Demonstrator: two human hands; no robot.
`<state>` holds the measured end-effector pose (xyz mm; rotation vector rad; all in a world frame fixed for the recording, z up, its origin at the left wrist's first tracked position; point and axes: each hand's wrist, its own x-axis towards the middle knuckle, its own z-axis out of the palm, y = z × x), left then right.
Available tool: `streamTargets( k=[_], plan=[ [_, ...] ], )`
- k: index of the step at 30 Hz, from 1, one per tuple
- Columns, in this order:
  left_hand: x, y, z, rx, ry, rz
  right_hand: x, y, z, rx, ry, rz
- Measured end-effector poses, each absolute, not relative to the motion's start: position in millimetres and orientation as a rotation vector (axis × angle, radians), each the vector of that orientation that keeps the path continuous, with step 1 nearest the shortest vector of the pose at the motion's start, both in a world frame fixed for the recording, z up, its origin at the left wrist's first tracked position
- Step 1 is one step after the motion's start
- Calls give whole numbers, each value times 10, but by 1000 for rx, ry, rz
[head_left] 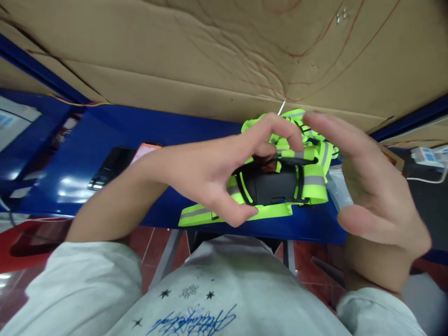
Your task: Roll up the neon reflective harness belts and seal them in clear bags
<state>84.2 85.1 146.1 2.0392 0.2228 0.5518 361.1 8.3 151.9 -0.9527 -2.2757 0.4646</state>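
Observation:
My left hand [213, 170] curls around the left part of a neon-yellow reflective belt [315, 191] with a grey stripe. A black plastic case [271, 186] sits on this belt, between my thumb below and my fingers above. Some of those fingertips are hidden behind the case. To the right, my right hand [380, 186] is apart from the belt, thumb and fingers spread, with nothing between them. One yellow strap end lies across the blue table [196, 133] toward the left. Behind my hands is a pile of similar yellow straps [297, 114] with black fittings.
A dark phone [114, 165] and a pink-screened phone [145, 149] lie left, partly behind my forearm. A clear plastic bag [338, 189] lies beside my right hand. A cardboard panel [157, 60] rises along the back. White devices with cables [427, 156] stand at the far right.

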Motion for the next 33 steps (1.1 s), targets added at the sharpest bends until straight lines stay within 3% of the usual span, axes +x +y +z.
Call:
streamTargets(
  k=[2, 5, 10, 14, 22, 27, 33],
  plan=[
    [769, 881, 1644, 1993, 129, 465, 3577, 267, 1669, -831, -2364, 707],
    [676, 922, 1782, 1943, 166, 607, 3451, 467, 1735, -685, -2201, 1098],
    [704, 1087, 1675, 1737, 208, 831, 3183, 643, 1570, -421, -1609, 1622],
    [798, 1160, 1535, 1619, 188, 933, 3110, 788, 1445, -257, -1497, 1870],
    [995, 1016, 1225, 1255, 136, 849, 3092, 765, 1333, -525, -1281, 1368],
    [1026, 1022, 1130, 1361, 303, 761, 3108, 805, 1288, -725, -1282, 1335],
    [1001, 970, 1193, 1306, 363, 808, 3073, 858, 1166, -567, -1385, 1510]
  ],
)
